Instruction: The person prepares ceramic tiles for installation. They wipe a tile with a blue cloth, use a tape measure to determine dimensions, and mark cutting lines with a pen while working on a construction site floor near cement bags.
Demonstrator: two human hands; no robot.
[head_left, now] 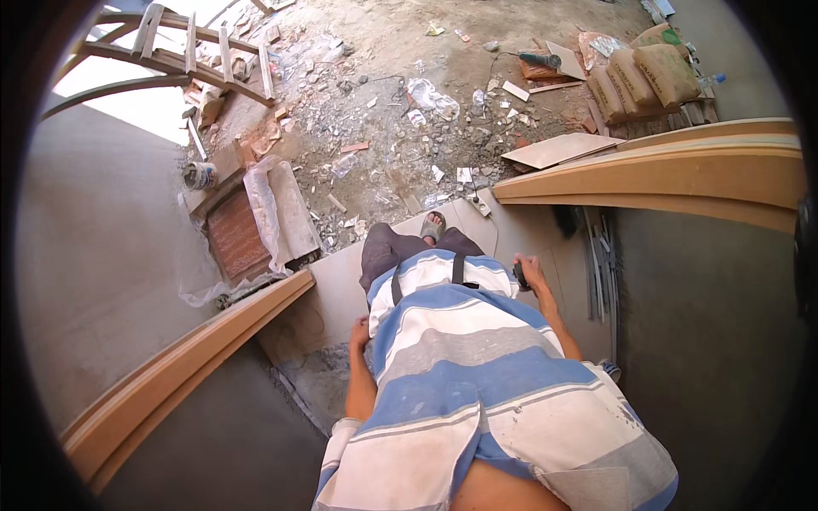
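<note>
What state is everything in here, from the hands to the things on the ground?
Right hand, curled around small black object
Left hand, beside blue-white-gray striped shirt; grip unclear
Teal-and-black power tool, lying down; on or off unclear
Brown paper sacks, piled, overlapping
Translucent white plastic, crumpled on rubble-strewn ground

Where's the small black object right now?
In the head view, the small black object is in the person's right hand, right of centre, just beside the striped shirt.
</note>
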